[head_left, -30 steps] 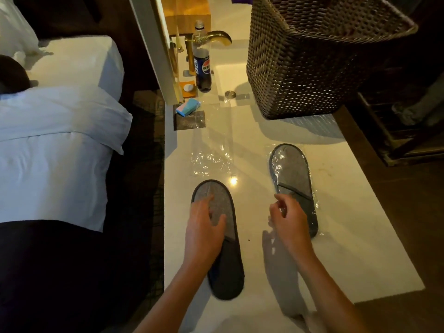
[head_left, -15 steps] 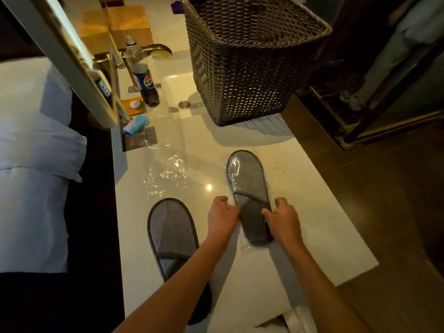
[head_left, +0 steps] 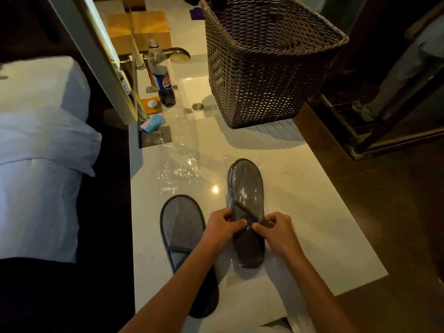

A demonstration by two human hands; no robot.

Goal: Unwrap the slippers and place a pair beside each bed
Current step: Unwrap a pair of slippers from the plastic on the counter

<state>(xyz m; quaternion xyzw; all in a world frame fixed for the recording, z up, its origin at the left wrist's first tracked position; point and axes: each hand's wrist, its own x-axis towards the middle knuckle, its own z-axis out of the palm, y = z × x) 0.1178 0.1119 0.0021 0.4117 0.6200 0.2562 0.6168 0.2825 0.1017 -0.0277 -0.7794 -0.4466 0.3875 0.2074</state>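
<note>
White bed [head_left: 36,188] seen along the left of the frame, pillow at upper left; no slippers are seen beside it. A second bed is not visible.

White counter [head_left: 312,212] fills the centre, running from lower middle up toward a sink. Large woven basket [head_left: 264,68] stands at the upper right of the counter. A cola bottle [head_left: 163,80] is noted at upper centre, near the tap.

An empty clear wrapper [head_left: 179,169] lies flat at mid-counter, above the left slipper. Unwrapped slipper [head_left: 185,236], grey, lies bare on the counter at lower centre-left, partly crossed by the left forearm.

Wrapped slipper [head_left: 245,188] lies just right of it, clear film over it and spilling out past the heel.

Left hand [head_left: 221,227] and right hand [head_left: 276,229] are both closed in a pinch at the slipper's mid-section, fingertips nearly meeting; the film appears to be what is gripped, likely to tear or part it.

Progress judged early: one slipper freed, the second package being opened, nothing carried to a bedside yet. Whether each package holds a pair or a single slipper cannot be told.
</note>
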